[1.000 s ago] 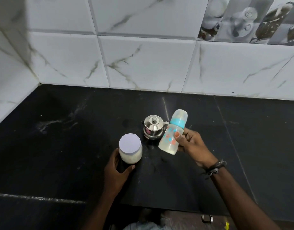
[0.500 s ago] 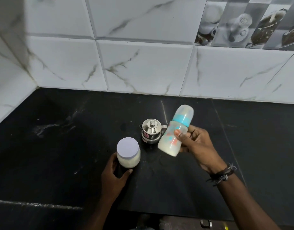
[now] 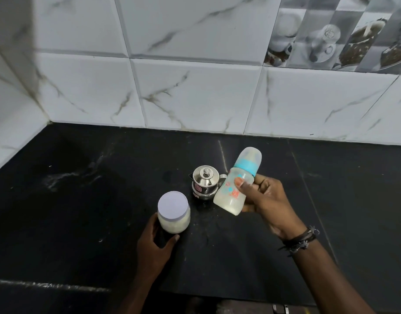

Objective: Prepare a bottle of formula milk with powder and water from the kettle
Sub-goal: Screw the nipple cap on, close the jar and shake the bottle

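My right hand [image 3: 266, 197] grips a clear baby bottle [image 3: 236, 181] with a blue collar and a capped teat, tilted up to the right above the counter. White milk fills its lower part. A powder jar [image 3: 174, 213] with a pale lilac lid stands upright on the counter, and my left hand [image 3: 155, 245] holds it from the near side, thumb and fingers curled around its base. A small steel kettle [image 3: 205, 181] with a knobbed lid stands between the jar and the bottle, just behind them.
The black stone counter [image 3: 81, 200] runs back to a white marble-tiled wall [image 3: 195, 94] and meets a side wall at the left corner. Its near edge crosses the bottom of the view. A dark bracelet circles my right wrist [image 3: 299, 239].
The bottle in my right hand has shifted slightly up and to the right. My left hand stays on the jar. The view has tilted a little.
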